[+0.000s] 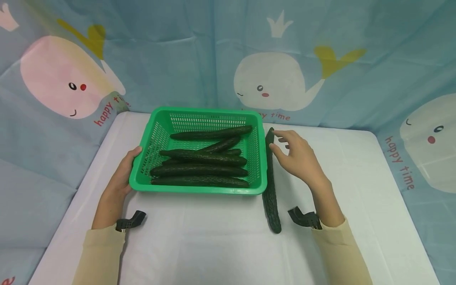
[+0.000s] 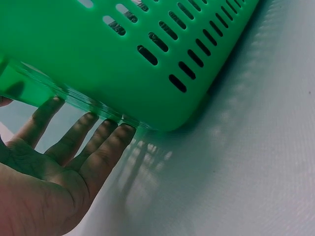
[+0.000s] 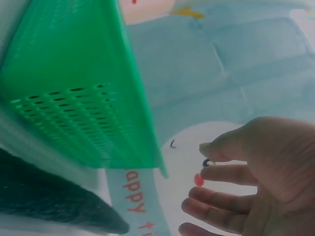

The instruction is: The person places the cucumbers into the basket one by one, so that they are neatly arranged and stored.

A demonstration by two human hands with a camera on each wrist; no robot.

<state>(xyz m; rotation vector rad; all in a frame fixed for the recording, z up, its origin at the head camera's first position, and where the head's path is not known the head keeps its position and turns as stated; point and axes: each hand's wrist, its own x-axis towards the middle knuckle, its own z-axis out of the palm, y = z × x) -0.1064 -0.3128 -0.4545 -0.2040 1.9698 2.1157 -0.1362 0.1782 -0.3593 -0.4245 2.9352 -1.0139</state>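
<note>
A green plastic basket (image 1: 199, 190) stands on the white table with several dark green cucumbers (image 1: 199, 170) lying in it. At its left end is my left hand (image 1: 122, 170), thumb by the rim. In the left wrist view, that hand's fairly straight fingers (image 2: 106, 152) touch the basket's outer side with their tips. One more cucumber (image 1: 271, 190) lies lengthwise along the basket's right end, outside it. My right hand (image 1: 297, 154) hovers beside this cucumber's far end, thumb and fingers apart with nothing between them. The right wrist view shows its fingers (image 3: 221, 199) loosely bent.
A white cloth (image 1: 213, 245) covers the table. Behind and at both sides hangs a light blue curtain (image 1: 171, 71) printed with whales, close to the basket's back edge. Each wrist carries a small black camera mount (image 1: 303, 217).
</note>
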